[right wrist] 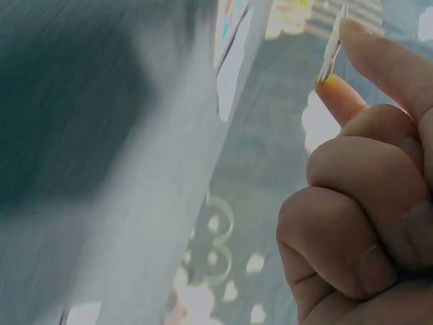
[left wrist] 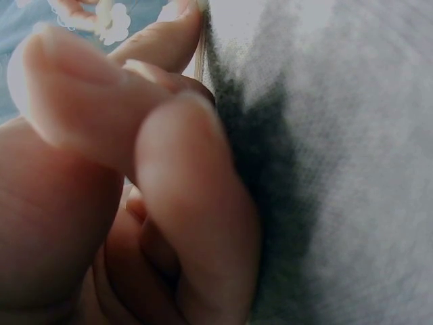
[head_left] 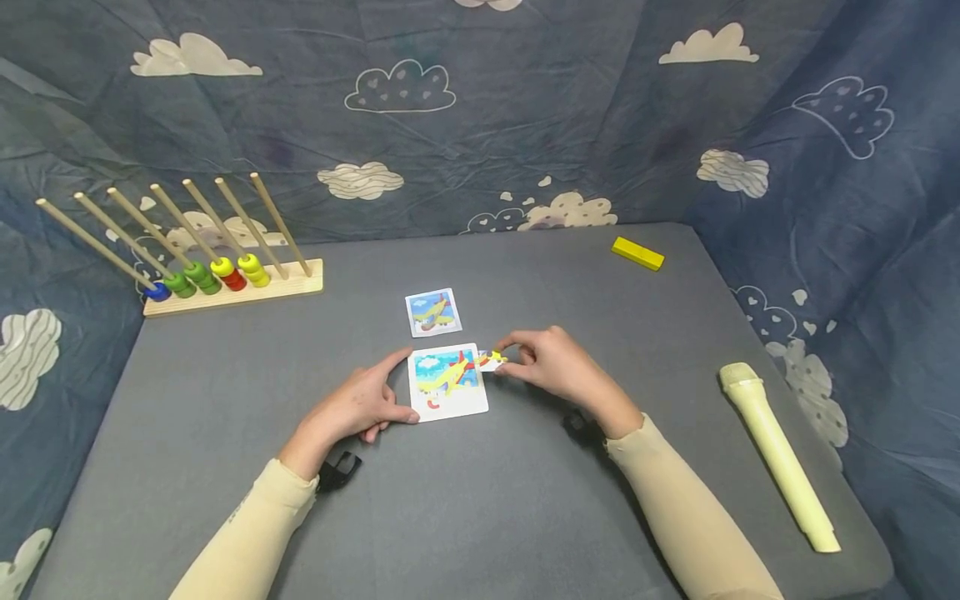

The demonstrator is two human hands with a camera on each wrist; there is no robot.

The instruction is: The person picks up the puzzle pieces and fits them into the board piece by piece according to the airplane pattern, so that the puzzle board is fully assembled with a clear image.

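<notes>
A white-bordered picture card (head_left: 450,404) with a yellow airplane lies on the table. My left hand (head_left: 360,404) is at its left side, index fingertip at the upper corner and thumb at the lower one. The other fingers fold under, as the left wrist view (left wrist: 196,203) shows. My right hand (head_left: 551,362) pinches a small yellow-and-red puzzle piece (head_left: 491,360) between thumb and index finger at the card's right edge. Seen edge-on in the right wrist view, the thin piece (right wrist: 331,47) is between the fingertips. Behind the card lies a smaller airplane picture (head_left: 433,313).
At the back left stands a wooden peg counter (head_left: 300,283) with colored rings. A yellow block (head_left: 637,253) lies at the back right, and a pale yellow toy microphone (head_left: 780,458) lies along the right side. Cloud-patterned cloth (head_left: 487,125) hangs behind the grey table (head_left: 480,517).
</notes>
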